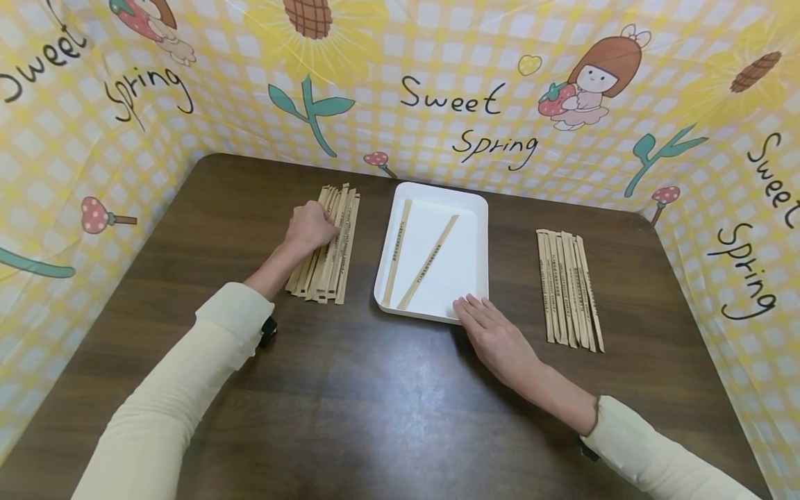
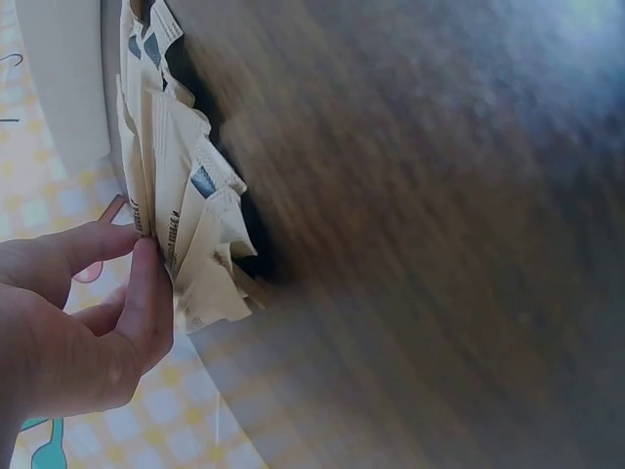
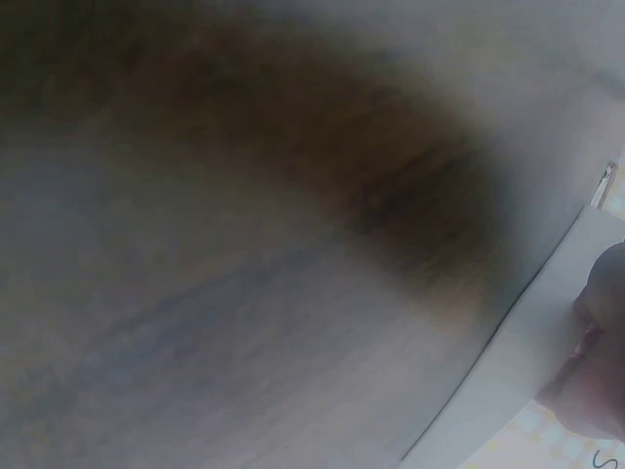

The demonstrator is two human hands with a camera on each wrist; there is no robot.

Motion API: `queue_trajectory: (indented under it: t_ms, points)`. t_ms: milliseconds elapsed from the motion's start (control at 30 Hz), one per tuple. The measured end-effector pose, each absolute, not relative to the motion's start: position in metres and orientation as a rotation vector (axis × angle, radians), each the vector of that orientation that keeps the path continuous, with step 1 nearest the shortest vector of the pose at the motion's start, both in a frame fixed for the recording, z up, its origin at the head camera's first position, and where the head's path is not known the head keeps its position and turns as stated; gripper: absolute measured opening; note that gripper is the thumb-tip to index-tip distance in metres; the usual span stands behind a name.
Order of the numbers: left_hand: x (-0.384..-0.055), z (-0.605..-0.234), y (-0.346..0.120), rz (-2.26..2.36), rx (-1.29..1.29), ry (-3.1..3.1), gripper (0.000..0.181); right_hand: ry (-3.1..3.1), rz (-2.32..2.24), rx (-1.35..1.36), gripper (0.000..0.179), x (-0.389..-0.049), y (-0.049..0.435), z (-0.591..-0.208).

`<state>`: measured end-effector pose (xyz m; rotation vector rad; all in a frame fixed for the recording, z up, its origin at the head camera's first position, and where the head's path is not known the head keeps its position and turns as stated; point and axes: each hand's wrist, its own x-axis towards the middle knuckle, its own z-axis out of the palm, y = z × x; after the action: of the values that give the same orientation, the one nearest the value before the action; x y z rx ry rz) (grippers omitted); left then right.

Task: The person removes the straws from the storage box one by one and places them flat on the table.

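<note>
Thumb and fingertips of my left hand (image 1: 310,228) come together on a slim brown paper-wrapped stick (image 2: 146,210) at the top of the left pile (image 1: 325,278). Printed lettering runs along the wrappers, and part of the pile is hidden under the hand. My right hand (image 1: 500,340) rests its fairly straight fingers on the near right corner of a shallow white tray (image 1: 462,264). Two paper-wrapped sticks lie apart in the tray: one along its left side (image 1: 396,253), the other slanting near the middle (image 1: 428,262). At the right wrist view's edge, the hand (image 3: 596,352) overlaps the tray's wall.
To the right of the tray, a second pile of paper-wrapped sticks (image 1: 567,292) lies side by side on the dark wooden table (image 1: 350,403). Yellow checked cloth (image 1: 437,42) with printed flowers and lettering hangs around the table's back and sides.
</note>
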<state>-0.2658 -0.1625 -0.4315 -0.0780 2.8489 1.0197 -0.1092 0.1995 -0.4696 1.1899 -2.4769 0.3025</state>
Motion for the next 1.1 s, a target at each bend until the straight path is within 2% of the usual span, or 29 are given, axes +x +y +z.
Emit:
queue_trajectory:
  t_ms: [467,733,833,933,1100]
  points:
    - [-0.265,-0.431,-0.16,0.988,-0.021,2.893,0.036,-2.472,0.304,1.186,0.046,-0.109,0.199,-0.47]
    - [-0.267,-0.422,-0.154,1.018,0.009,2.882,0.042,-2.476,0.295,1.186,0.047,-0.108,0.199,-0.47]
    - [-0.265,-0.415,-0.145,1.045,0.052,2.875,0.034,-2.477,0.293,1.186,0.047,-0.108,0.199,-0.469]
    - [-0.262,-0.408,-0.132,1.128,0.106,2.827,0.018,-2.478,0.293,1.185,0.048,-0.108,0.2,-0.469]
    - [-0.258,-0.398,-0.105,1.484,0.019,2.423,0.025,-2.475,0.297,1.186,0.048,-0.108,0.199,-0.469]
